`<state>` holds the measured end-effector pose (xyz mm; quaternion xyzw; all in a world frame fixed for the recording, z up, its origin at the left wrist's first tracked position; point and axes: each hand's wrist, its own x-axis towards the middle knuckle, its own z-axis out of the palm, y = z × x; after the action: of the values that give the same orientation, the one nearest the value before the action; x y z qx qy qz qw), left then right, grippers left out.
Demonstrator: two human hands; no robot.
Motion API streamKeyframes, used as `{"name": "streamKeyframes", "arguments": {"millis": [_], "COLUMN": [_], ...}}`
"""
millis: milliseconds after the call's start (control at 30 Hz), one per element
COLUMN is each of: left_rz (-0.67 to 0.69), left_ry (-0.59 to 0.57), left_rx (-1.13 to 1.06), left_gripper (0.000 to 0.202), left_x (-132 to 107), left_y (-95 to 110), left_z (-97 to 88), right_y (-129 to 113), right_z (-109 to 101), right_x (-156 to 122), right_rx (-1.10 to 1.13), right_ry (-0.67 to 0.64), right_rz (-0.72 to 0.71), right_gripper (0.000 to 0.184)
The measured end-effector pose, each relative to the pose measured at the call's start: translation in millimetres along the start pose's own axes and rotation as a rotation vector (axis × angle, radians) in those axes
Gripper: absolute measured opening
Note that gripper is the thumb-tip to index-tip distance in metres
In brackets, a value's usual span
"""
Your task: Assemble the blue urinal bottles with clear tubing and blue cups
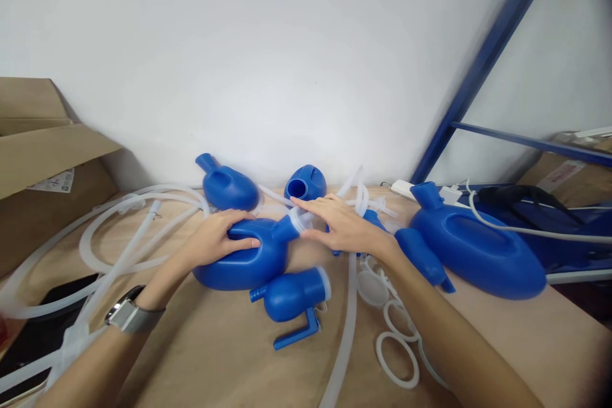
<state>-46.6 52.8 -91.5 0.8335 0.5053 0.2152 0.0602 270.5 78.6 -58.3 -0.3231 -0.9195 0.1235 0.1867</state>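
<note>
A blue plastic urinal bottle (268,261) lies on its side in front of me, its neck pointing to the upper right. My left hand (217,239) is wrapped round its handle, thumb through the grip opening. On the neck's mouth sits a translucent white cap (300,222), and my right hand (337,223) holds it between thumb and fingers. Just below lies a smaller blue funnel-shaped part (291,293) with a white rim and a blue angled handle piece (299,331).
More blue bottles (232,190) stand along the wall and at right (482,248). Clear tubing (95,255) coils at left; another tube (347,338) runs toward me. White rings (396,360) lie under my right forearm. A cardboard box (57,204) and blue metal frame (482,70) flank the table.
</note>
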Motion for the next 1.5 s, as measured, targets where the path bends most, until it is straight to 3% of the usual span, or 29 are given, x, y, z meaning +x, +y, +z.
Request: {"name": "streamKeyframes", "arguments": {"millis": [233,800,967,1133,1267,1500], "left_rz": [-0.018,-0.031,-0.031,-0.008,-0.014,-0.018], "left_ry": [-0.001,-0.025,-0.017,0.0,0.006,-0.012], "left_rx": [0.024,0.052,0.05,0.036,0.038,0.041], "left_gripper": [0.064,0.062,0.064,0.066,0.068,0.064], "left_x": [1,2,2,2,2,2], "left_y": [2,3,3,3,1,3], "left_z": [0.6,0.7,1.3,2.4,2.9,1.4], "right_y": [6,-20,-20,-17,-9,-6], "right_z": [11,20,19,19,22,16], "right_x": [4,10,11,9,7,4], "right_rx": [0.034,-0.116,-0.071,-0.119,-0.207,-0.149], "right_ry": [0.102,0.171,0.133,0.115,0.093,0.033], "right_rz": [0.005,0.348,0.305,0.201,0.141,-0.019], "right_gripper": [0.056,0.055,0.063,0.054,0.061,0.057]}}
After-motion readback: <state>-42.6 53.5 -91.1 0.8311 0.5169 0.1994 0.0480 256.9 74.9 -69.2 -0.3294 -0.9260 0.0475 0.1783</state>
